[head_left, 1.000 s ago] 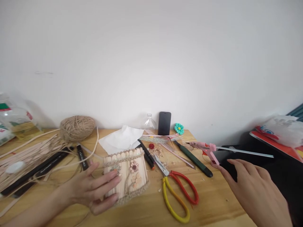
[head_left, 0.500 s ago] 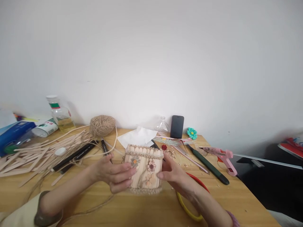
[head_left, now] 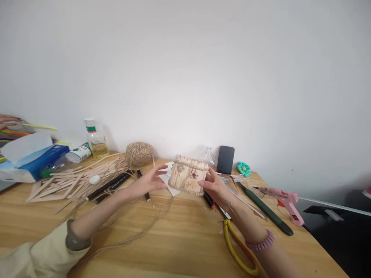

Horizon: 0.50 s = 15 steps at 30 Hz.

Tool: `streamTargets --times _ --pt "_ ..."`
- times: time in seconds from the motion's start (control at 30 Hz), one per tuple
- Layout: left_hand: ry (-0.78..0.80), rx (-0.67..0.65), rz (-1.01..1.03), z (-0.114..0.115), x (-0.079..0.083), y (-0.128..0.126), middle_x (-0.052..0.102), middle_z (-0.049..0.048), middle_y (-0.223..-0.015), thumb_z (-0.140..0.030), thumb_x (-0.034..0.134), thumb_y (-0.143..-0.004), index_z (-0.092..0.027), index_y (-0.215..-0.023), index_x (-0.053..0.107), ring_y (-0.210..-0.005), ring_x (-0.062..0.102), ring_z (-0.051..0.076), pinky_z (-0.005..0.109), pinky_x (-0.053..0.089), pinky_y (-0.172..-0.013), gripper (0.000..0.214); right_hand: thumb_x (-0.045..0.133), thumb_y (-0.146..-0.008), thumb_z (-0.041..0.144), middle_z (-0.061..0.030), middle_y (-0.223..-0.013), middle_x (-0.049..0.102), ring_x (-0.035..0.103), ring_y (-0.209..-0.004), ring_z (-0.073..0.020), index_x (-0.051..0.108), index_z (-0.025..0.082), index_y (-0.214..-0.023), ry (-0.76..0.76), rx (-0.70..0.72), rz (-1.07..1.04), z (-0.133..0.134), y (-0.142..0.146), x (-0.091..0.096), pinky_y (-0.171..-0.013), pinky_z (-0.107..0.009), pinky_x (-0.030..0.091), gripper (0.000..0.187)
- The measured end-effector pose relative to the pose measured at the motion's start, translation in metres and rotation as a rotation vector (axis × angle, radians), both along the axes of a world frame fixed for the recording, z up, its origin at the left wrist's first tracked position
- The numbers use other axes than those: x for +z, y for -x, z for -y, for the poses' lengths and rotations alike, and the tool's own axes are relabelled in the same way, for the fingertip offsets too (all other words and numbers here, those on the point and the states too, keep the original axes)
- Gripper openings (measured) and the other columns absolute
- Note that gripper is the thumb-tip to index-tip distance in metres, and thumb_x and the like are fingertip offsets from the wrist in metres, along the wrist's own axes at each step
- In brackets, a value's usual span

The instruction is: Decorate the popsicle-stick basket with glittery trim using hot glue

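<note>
A small craft-stick box (head_left: 185, 175), trimmed with braided twine and flower decorations, is held up above the wooden table, tilted. Its right side is gripped by my right hand (head_left: 216, 187), thumb on the front and fingers behind. Just left of the box, my left hand (head_left: 147, 181) has its fingers and thumb apart, with a small gap to the box. Behind the box lies a white tissue (head_left: 171, 185). Beneath my right wrist are yellow-handled scissors (head_left: 232, 243) and a dark marker (head_left: 208, 200).
Left lie loose craft sticks (head_left: 63, 185), black markers (head_left: 113, 185), a twine ball (head_left: 139, 153), a bottle (head_left: 97, 143) and a tissue box (head_left: 37, 158). Another person's hand (head_left: 8, 120) shows far left. Right are a phone (head_left: 225, 159), a green-handled tool (head_left: 268, 212) and a pink glue gun (head_left: 286, 200).
My right hand has moved the box up and away from me. My left hand has let go of the box and opened beside it. The view has shifted left.
</note>
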State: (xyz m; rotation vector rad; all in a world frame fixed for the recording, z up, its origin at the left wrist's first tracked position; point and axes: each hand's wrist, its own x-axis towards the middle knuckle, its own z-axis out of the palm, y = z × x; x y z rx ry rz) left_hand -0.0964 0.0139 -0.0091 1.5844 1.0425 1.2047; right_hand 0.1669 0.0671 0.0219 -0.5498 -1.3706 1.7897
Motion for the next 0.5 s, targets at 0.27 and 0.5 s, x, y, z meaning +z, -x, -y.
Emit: streamTargets --times 0.27,0.5 --pt "0.194 -0.117 0.584 -0.021 -0.002 -0.037 0.053 0.0117 -0.137 -0.031 0.089 -0.056 -0.026 -0.125 0.052 -0.128 0.047 0.032 0.048 0.036 -0.107 0.078 0.083 -0.061 0.032 -0.0061 -0.125 0.057 0.052 -0.119 -0.0263 0.036 0.029 -0.132 -0.122 -0.152 -0.029 -0.019 0.027 -0.003 -0.106 -0.049 0.036 0.086" --pt "0.223 -0.186 0.943 -0.043 0.018 -0.059 0.056 0.0148 -0.136 -0.071 0.045 -0.082 -0.019 -0.129 0.054 -0.131 0.045 0.032 0.046 0.04 -0.104 0.071 0.082 -0.063 0.035 -0.0095 -0.136 0.042 0.042 -0.126 -0.025 0.025 0.029 -0.136 -0.25 -0.261 0.03 -0.027 0.049 0.004 -0.105 -0.044 0.038 0.093"
